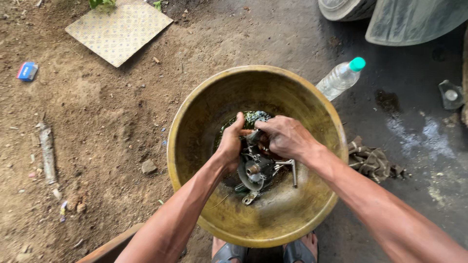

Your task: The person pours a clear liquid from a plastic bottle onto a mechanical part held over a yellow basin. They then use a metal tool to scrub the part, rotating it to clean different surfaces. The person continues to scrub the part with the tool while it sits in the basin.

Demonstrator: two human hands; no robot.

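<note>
Bare dirt ground [97, 126] spreads under a big brass-coloured bowl [292, 219]. Inside it, the left hand [230, 143] and right hand [285, 138] both close around a greasy metal engine part [256, 170] sitting in dark liquid at the bottom. Just beyond the rim lie a plastic bottle [341, 78] and a dirty rag [373, 160]; a patterned tile [119, 29] lies well apart.
</note>
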